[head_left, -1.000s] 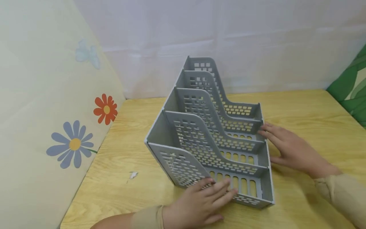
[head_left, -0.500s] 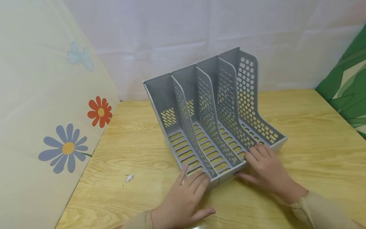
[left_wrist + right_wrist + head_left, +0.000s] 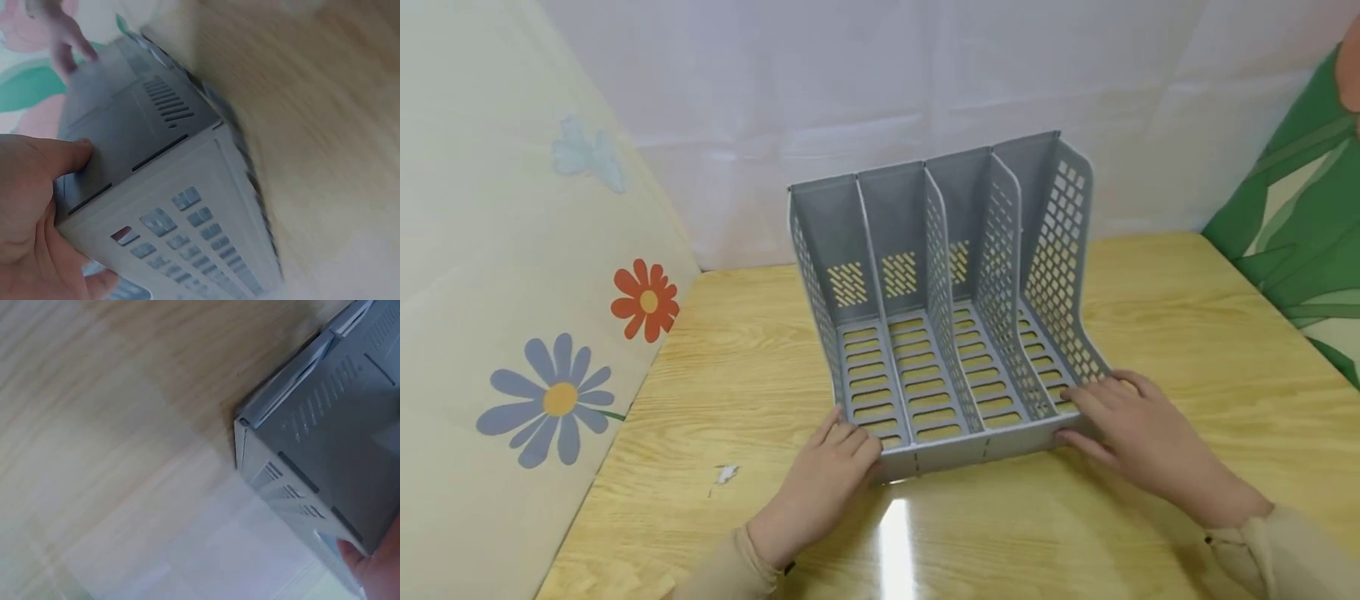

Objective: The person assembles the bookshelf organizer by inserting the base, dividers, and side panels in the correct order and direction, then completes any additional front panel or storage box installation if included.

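Note:
A grey plastic file organizer stands upright on the wooden table, its front lip facing me. Perforated dividers split it into several tall slots over a slotted base. My left hand grips its front left corner; in the left wrist view the thumb of the left hand presses the front face while the other fingers go over the rim. At the front right corner, my right hand holds the lip, thumb below and fingers over the edge. Only part of the right hand shows in the right wrist view, at the organizer's corner.
A small white scrap lies on the table left of the organizer. A pale panel with a blue flower and a red flower borders the left side. White cloth hangs behind, and a green leaf-patterned panel borders the right.
The organizer has turned from side-on until its front lip faces me. My left hand shifted from its side to the front left corner, my right hand to the front right corner.

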Motion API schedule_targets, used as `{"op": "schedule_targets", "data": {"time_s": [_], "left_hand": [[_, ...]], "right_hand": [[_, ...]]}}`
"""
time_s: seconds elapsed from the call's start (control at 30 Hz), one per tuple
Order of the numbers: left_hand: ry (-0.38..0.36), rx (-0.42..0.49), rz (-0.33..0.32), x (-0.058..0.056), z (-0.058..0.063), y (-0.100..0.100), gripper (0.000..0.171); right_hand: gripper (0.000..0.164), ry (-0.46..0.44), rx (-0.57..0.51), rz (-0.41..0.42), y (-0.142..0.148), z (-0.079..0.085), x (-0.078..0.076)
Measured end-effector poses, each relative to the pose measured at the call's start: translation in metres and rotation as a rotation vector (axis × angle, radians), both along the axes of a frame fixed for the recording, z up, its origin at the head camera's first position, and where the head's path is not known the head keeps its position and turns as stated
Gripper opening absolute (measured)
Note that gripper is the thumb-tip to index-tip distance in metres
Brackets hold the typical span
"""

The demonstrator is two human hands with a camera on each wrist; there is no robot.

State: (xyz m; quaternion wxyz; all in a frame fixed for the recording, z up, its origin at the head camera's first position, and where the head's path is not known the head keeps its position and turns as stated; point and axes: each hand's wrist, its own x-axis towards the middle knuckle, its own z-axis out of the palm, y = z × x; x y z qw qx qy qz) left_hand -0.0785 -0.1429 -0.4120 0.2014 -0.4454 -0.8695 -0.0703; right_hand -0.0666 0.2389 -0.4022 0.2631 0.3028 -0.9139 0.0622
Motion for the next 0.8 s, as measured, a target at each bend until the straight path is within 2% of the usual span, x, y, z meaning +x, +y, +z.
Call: {"op": "schedule_targets", "data": {"time_s": [0.13,0.23,0.33,0.47,0.67,0.8], "left_hand": [[-0.044,-0.058,0.089,-0.019,0.006,-0.006,0.014],[-0.036,-0.111,0.162,-0.032,0.009,-0.007,0.022],[0.001,-0.156,0.206,-0.04,0.009,-0.007,0.032],[0.021,-0.181,0.221,-0.041,0.005,-0.006,0.045],[-0.003,-0.159,0.207,-0.038,0.0,-0.008,0.049],[0.0,-0.129,0.198,-0.045,-0.002,-0.009,0.05]], "right_hand": [[0.048,-0.019,-0.018,-0.024,-0.011,0.0,-0.004],[0.034,-0.049,-0.014,-0.066,-0.018,0.002,-0.009],[0.03,-0.063,-0.013,-0.092,-0.023,0.002,-0.012],[0.032,-0.067,-0.032,-0.099,-0.023,-0.001,-0.01],[0.034,-0.051,-0.044,-0.1,-0.023,-0.009,-0.007],[0.033,-0.035,-0.044,-0.13,-0.026,-0.012,-0.01]]}}
